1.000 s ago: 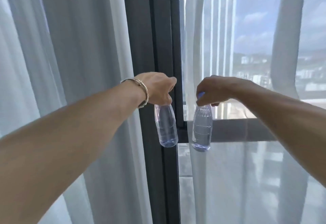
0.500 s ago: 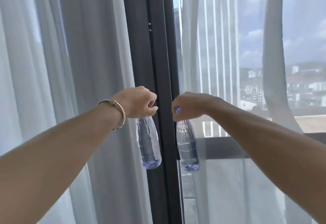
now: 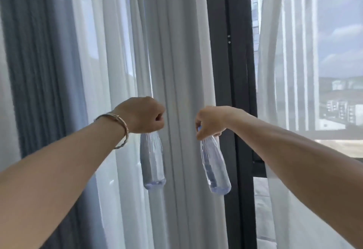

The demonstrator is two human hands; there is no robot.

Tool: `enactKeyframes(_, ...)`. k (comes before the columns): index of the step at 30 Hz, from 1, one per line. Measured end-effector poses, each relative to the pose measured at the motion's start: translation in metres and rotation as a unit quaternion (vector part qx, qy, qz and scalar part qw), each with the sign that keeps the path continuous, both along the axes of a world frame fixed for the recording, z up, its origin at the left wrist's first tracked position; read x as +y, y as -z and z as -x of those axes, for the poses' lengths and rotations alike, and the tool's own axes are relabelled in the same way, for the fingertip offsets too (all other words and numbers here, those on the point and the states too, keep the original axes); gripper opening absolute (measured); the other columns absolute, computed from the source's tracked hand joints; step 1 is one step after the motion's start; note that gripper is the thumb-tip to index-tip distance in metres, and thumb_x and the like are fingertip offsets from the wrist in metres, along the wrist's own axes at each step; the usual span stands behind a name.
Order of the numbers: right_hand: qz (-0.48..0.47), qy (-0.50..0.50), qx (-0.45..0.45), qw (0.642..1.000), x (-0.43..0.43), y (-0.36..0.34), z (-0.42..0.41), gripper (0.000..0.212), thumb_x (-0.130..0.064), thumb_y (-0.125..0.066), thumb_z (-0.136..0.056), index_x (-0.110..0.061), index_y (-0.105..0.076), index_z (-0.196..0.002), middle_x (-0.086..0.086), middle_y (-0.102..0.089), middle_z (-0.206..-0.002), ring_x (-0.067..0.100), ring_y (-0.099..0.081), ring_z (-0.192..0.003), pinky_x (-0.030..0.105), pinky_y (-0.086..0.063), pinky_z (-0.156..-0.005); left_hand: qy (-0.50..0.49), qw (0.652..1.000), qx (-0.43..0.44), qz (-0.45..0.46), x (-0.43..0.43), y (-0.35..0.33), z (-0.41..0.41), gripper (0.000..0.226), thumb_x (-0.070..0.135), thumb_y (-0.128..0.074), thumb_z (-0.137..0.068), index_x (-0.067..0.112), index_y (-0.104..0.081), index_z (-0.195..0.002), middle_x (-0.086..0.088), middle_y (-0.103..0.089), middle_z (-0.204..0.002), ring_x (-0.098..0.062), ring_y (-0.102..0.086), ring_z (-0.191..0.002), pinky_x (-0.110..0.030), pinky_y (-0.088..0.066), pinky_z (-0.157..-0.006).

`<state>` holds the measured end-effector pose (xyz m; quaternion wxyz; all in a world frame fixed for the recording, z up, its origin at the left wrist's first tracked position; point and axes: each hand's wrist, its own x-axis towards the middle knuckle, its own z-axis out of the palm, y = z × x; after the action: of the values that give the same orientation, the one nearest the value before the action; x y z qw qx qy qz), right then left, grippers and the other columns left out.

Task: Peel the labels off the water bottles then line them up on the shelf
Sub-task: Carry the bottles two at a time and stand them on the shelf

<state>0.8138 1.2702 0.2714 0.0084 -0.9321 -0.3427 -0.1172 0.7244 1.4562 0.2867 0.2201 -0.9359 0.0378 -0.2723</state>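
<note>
The left grip (image 3: 141, 115) is clenched round the neck of the left bottle (image 3: 152, 162), which hangs in the air cap-end up and base down, its long axis close to vertical; a bracelet (image 3: 123, 131) circles that wrist; the right grip (image 3: 211, 121) grasps the top of the right bottle (image 3: 215, 167) with curled fingers, a bit of blue cap (image 3: 198, 129) showing; this bottle also hangs base down, but tilted, its base swung out to the right; both are clear, held apart in front of the sheer curtain (image 3: 176, 52); a grey drape (image 3: 39, 62) hangs at the left, and the dark window frame (image 3: 233, 62) rises behind the right bottle.
</note>
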Motion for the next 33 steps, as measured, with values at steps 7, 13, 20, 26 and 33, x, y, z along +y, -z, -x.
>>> enactKeyframes(7, -0.034, -0.087, -0.001, 0.996, 0.13, 0.008, 0.074, 0.015, -0.031, -0.067, -0.08, -0.018, -0.067, -0.088, 0.0, -0.069, -0.068, 0.012, -0.065, -0.056, 0.029, -0.057, -0.068, -0.112, 0.993, -0.005, -0.034, 0.111, -0.002, 0.112, 0.026, 0.035, -0.039, -0.094, 0.017, -0.055, -0.085, 0.002, -0.057, -0.088, -0.02, -0.06, -0.078, -0.033, -0.051, -0.07)
enactKeyframes(13, -0.013, -0.181, -0.007, 0.983, 0.24, 0.007, 0.155, 0.025, -0.031, -0.061, -0.082, -0.01, -0.069, -0.094, -0.003, -0.056, -0.052, 0.014, -0.057, -0.05, 0.019, -0.046, -0.057, -0.179, 0.984, -0.016, 0.002, 0.2, 0.012, 0.209, 0.024, 0.032, -0.044, -0.088, 0.021, -0.046, -0.068, 0.004, -0.055, -0.084, -0.023, -0.058, -0.078, -0.034, -0.05, -0.07)
enactKeyframes(20, 0.04, -0.329, -0.027, 0.943, 0.38, 0.021, 0.254, 0.016, -0.031, -0.058, -0.081, -0.017, -0.063, -0.075, -0.004, -0.057, -0.048, 0.013, -0.054, -0.049, 0.025, -0.048, -0.06, -0.315, 0.948, -0.047, -0.014, 0.288, 0.04, 0.339, 0.02, 0.027, -0.042, -0.09, 0.015, -0.053, -0.078, 0.0, -0.055, -0.072, -0.028, -0.054, -0.068, -0.029, -0.036, -0.059)
enactKeyframes(26, 0.029, -0.451, 0.003, 0.892, 0.494, 0.05, 0.339, 0.018, -0.032, -0.06, -0.08, -0.019, -0.065, -0.091, -0.003, -0.058, -0.051, 0.015, -0.055, -0.052, 0.025, -0.046, -0.062, -0.462, 0.887, 0.017, -0.017, 0.344, 0.061, 0.436, 0.03, 0.039, -0.04, -0.096, 0.021, -0.051, -0.076, 0.002, -0.048, -0.073, -0.023, -0.049, -0.068, -0.029, -0.037, -0.064)
enactKeyframes(33, 0.04, -0.572, 0.059, 0.817, 0.628, 0.08, 0.428, 0.021, -0.034, -0.061, -0.081, -0.017, -0.064, -0.092, 0.001, -0.062, -0.064, 0.016, -0.063, -0.06, 0.025, -0.047, -0.059, -0.59, 0.805, 0.052, -0.042, 0.422, 0.095, 0.523, 0.045, 0.052, -0.024, -0.1, 0.019, -0.049, -0.083, -0.001, -0.045, -0.072, -0.023, -0.042, -0.068, -0.031, -0.033, -0.065)
